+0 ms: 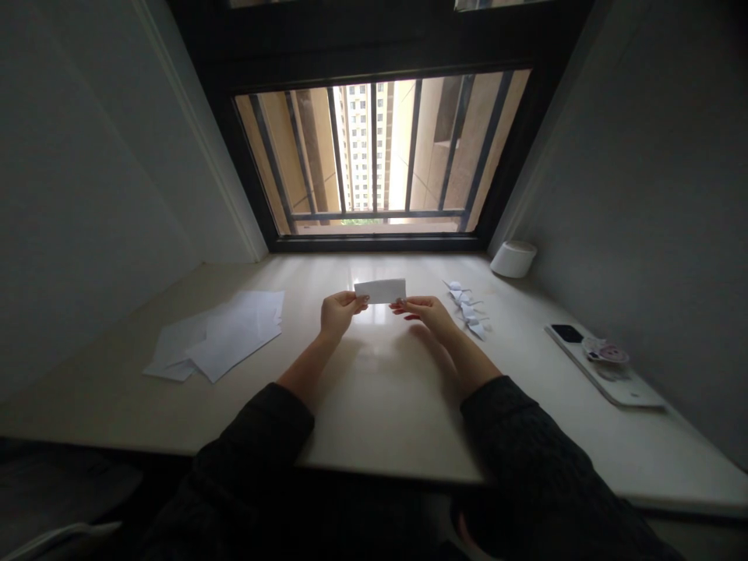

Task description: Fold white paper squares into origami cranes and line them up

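A white strip (380, 291) is being held above the ledge (374, 389), toward its far side and in line with the middle of the window (377, 156). Its long edges are running left to right, and its broad face is being shown to the viewer.

The left end is being pinched by the left hand (340, 313) — thumb and fingers are being pressed together on the paper. The right end is being pinched by the right hand (429, 313) near its lower corner; the other fingers of that hand are being held loosely curled below the strip, a little apart. Whether the strip is being formed of one layer or several cannot be told.

Both forearms are being covered in part by dark sleeves (257, 425), and a soft shadow is being cast on the ledge beside the right forearm.

To the left, white sheets (242, 331) are being overlapped in a loose spread. Just to the right of the right hand, small folded pieces (467, 310) are being lined up in a row. Farther right, by the wall, a phone (608, 370) is being seen lying flat — a pinkish ornament (606, 350) is being borne on its back. A white pot-like object (514, 258) is being seen near the window's right corner.
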The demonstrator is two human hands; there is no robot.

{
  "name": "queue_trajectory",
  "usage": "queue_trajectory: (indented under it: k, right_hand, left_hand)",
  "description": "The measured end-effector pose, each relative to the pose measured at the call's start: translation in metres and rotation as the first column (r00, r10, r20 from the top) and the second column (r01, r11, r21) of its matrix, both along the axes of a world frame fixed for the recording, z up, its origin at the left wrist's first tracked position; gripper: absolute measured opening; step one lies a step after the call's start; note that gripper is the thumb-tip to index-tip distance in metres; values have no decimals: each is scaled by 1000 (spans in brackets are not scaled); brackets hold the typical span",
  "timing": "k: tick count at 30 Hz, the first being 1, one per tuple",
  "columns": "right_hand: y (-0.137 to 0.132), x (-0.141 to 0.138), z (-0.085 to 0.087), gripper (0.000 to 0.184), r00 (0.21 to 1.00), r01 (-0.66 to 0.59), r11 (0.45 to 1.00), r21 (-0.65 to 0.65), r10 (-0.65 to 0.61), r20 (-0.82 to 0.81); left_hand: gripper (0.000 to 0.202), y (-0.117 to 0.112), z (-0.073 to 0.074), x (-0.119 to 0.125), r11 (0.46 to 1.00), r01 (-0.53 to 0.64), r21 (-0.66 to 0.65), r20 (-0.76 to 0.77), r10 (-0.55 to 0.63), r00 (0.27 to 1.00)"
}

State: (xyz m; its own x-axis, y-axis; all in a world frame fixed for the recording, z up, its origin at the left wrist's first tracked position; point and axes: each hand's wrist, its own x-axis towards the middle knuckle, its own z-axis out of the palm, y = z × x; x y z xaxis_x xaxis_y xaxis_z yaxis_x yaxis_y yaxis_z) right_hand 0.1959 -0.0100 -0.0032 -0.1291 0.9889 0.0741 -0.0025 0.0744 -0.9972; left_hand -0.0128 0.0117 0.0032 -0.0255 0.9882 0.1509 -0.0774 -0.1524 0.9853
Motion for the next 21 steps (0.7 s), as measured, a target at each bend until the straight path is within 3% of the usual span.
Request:
queue_trajectory:
  k: [5, 8, 13, 17, 21]
  right_hand:
    - [1, 0, -3, 39, 1000, -18, 1000, -14, 19, 2]
    - [1, -2, -2, 41, 1000, -21, 1000, 14, 21, -9]
    - [1, -8, -5, 41, 988, 99, 990, 103, -110, 106]
    - [-1, -12, -7, 41, 969, 116, 984, 135, -142, 204]
    - [-3, -20, -6, 40, 982, 135, 987, 90, -145, 122]
  left_hand:
    - [33, 4, -7, -2, 999, 8, 40, -79, -5, 997]
    - [30, 3, -9, -3, 994, -29, 109, -186, 49, 981]
    - [23, -2, -5, -4, 979, -63, 195, -346, 129, 929]
    - [29, -4, 2, 0, 985, -47, 166, -273, 92, 958]
    - [53, -5, 7, 3, 998, 2, 56, -94, 4, 996]
